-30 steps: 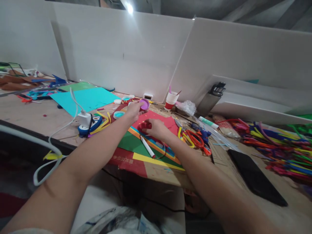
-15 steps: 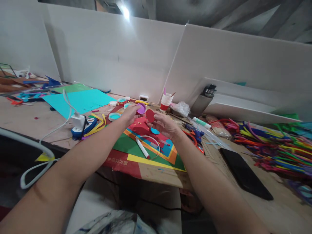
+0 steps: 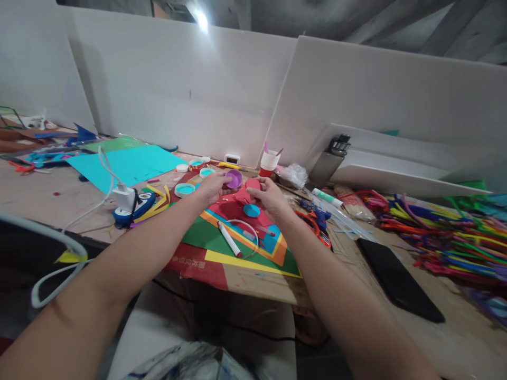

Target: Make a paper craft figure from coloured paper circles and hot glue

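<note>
My left hand (image 3: 214, 188) grips a small round purple lid (image 3: 234, 179) by its left edge, the hollow side facing me. To its right, my right hand (image 3: 270, 196) pinches a red paper disc (image 3: 253, 184) between thumb and fingers. The two pieces are apart. Beneath my hands lie red paper scraps (image 3: 233, 207) and a blue paper disc (image 3: 251, 211). A white marker with a dark red end (image 3: 229, 240) rests on stacked coloured sheets, the green sheet (image 3: 202, 232) among them.
Several shallow round lids (image 3: 185, 190) stand left of my hands. Stacked paper cups (image 3: 270, 162) and a grey bottle (image 3: 327, 168) are behind. Orange-handled scissors (image 3: 315, 227), a black phone (image 3: 400, 279) and many pipe cleaners (image 3: 443, 227) lie to the right. A blue power strip (image 3: 134, 208) sits left.
The red disc has turned and moved slightly right. The purple lid has tilted so more of its inside faces me. The blue disc beneath shows more fully.
</note>
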A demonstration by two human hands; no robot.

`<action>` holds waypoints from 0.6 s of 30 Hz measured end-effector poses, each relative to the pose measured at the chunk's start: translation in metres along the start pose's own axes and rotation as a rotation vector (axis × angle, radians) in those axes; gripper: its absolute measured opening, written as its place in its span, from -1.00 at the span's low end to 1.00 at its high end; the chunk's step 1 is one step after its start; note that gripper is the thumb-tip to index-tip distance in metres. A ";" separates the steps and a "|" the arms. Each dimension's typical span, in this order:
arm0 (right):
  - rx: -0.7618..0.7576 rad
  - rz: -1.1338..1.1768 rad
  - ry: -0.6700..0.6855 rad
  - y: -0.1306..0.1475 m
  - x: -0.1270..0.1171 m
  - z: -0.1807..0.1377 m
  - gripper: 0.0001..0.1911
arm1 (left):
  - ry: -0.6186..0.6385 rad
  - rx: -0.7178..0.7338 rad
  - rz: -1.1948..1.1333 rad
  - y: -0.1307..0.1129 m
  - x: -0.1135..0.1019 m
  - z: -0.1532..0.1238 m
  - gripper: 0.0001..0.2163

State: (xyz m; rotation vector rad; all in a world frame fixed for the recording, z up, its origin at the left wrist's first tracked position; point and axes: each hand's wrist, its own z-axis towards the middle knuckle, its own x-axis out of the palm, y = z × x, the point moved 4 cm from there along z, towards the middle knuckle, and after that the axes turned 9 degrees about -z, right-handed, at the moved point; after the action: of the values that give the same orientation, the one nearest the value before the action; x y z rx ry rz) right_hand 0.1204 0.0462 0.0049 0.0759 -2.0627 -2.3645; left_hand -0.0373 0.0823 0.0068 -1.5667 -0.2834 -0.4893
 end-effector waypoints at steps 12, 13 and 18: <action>-0.096 -0.095 -0.161 0.000 -0.010 0.005 -0.78 | 0.102 -0.045 -0.026 0.012 0.012 -0.006 -0.91; -0.104 -0.123 -0.189 0.000 -0.012 0.005 -0.78 | 0.128 -0.046 -0.043 0.013 0.014 -0.007 -0.90; -0.106 -0.090 -0.208 0.001 -0.012 0.005 -0.81 | 0.265 -0.036 -0.089 0.015 0.022 -0.012 -0.81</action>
State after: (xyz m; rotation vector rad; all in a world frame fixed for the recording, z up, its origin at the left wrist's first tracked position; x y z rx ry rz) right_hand 0.1326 0.0518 0.0066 -0.0832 -2.0524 -2.6348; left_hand -0.0124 0.0666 0.0042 -1.5085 -0.1421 -0.7667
